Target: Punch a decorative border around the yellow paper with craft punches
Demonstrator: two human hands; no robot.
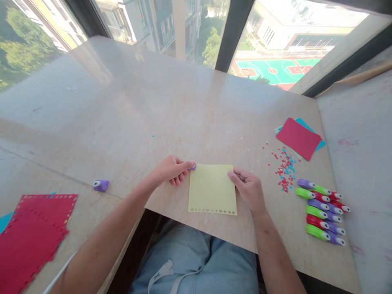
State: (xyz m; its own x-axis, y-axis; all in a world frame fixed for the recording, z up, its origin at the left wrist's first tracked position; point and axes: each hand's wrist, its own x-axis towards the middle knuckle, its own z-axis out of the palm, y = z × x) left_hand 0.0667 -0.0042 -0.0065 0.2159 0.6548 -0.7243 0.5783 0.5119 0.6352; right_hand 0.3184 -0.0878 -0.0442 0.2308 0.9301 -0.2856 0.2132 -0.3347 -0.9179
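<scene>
The left hand [176, 169] is closing its thumb and fingers on a purple punch [192, 167] at the sheet's far left corner, the other fingers curling underneath. The right hand [246, 185] is pinching the sheet [212, 190] near its far right corner, thumb on top, fingers mostly hidden below. The sheet is lying on the table [183, 110] near its front edge, a line of small punched shapes running along its near side.

Left of the sheet, a spare punch [101, 185] is resting alone; farther left, red paper [33, 245] with punched borders is overlapping a blue piece [5, 221]. Right of the sheet, red and blue confetti [286, 171] is scattering over the table, with cards [298, 139] stacking loosely beyond it and coloured punches [323, 212] sitting in rows farther right.
</scene>
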